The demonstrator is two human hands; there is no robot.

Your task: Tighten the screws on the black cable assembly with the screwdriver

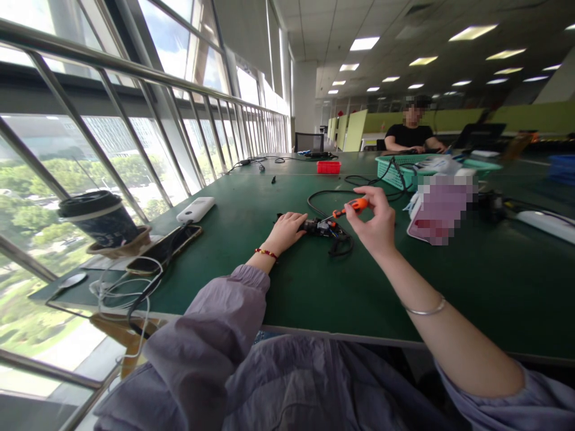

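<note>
My right hand (376, 220) pinches an orange-handled screwdriver (356, 206) between thumb and fingers. Its thin shaft slants down to the left, the tip at a small black device (320, 227) with wires and a bit of orange. Whether the tip sits in a screw is too small to tell. Over the device's left end, my left hand (288, 231) is closed, pressing it on the green table (287, 287); part of the device is hidden under the fingers. A black cable loops out beside it.
A purple phone-like object (442, 211), partly blurred, stands at right before a green basket (395, 173). A small red box (329, 167) lies farther back. To the left are a white power bank (196, 209), a phone (166, 248) and a lidded cup (101, 218). Someone sits across the table.
</note>
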